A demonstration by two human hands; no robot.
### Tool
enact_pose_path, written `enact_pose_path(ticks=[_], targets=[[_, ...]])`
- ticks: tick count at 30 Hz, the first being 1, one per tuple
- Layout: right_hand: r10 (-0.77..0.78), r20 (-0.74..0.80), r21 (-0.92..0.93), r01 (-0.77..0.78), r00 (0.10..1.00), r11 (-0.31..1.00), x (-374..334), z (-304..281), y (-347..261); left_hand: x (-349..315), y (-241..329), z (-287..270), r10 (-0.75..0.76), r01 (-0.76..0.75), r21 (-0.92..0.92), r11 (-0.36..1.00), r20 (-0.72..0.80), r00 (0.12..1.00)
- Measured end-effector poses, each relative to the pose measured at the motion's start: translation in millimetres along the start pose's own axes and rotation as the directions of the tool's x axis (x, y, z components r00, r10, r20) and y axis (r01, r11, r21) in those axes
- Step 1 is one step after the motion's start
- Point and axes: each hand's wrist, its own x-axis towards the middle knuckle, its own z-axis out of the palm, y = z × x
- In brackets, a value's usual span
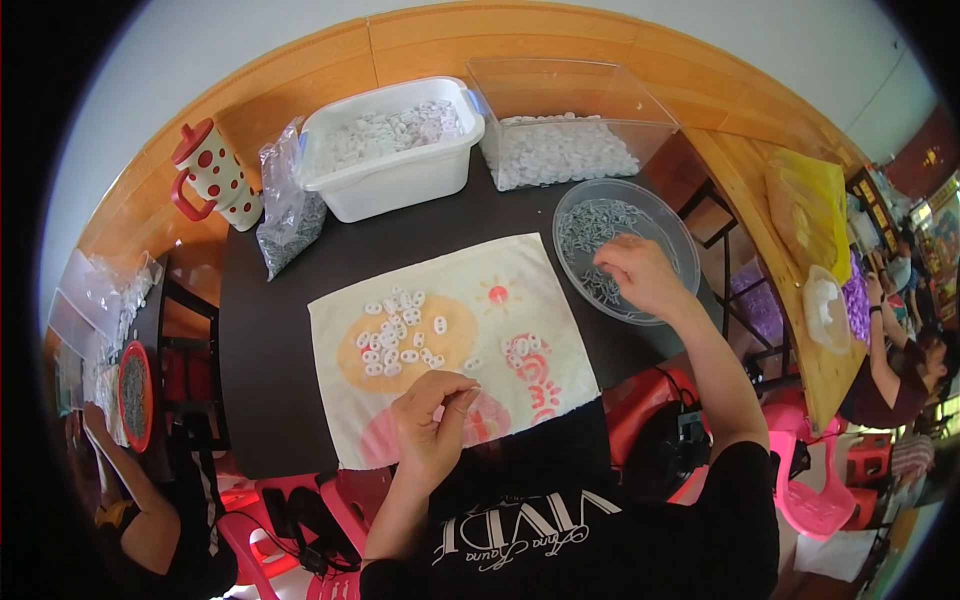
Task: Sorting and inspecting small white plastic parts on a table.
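My left hand [434, 425] is over the near edge of a white printed cloth [455, 272], thumb and fingertips pinched together. Whatever is between them is too small to make out. Several small white plastic pieces with two holes [393, 337] lie in a loose cluster on the cloth. A smaller group of white pieces [522, 347] sits to the right, by the red print. Over a round clear bowl [683, 232] of small grey metal screws [592, 222], my right hand [642, 272] reaches in from the right. Its fingers are bent and closed at the screws; their tips hide what they grip.
At the table's back stand a white tub [400, 190] of white pieces and a clear bin [570, 150] of more. A bag of screws [290, 220] and a dotted tumbler [222, 175] are at the left. Other people work at tables on both sides; pink stools [810, 500] stand nearby.
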Motion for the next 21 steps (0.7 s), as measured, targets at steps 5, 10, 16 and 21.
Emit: enact_pose_path(ticks=[5,10,16,21], targets=[[-0.126,0.101,-0.038,0.13,0.987,0.991,7,16,6,-3,1,4,0.026,-0.025,0.045,0.999,-0.015,1.0],[-0.189,0.279,-0.246,0.26,0.942,0.934,7,14,1,-6,3,4,0.014,-0.014,0.058,0.998,-0.005,1.0],[-0.098,0.038,-0.042,0.1,0.994,0.994,2,15,11,-6,-3,4,-0.14,0.137,-0.126,0.983,-0.017,0.99],[0.268,-0.146,0.561,-0.143,0.952,0.815,2,-7,-44,-3,-8,4,-0.259,0.245,-0.338,0.909,0.005,0.966]])
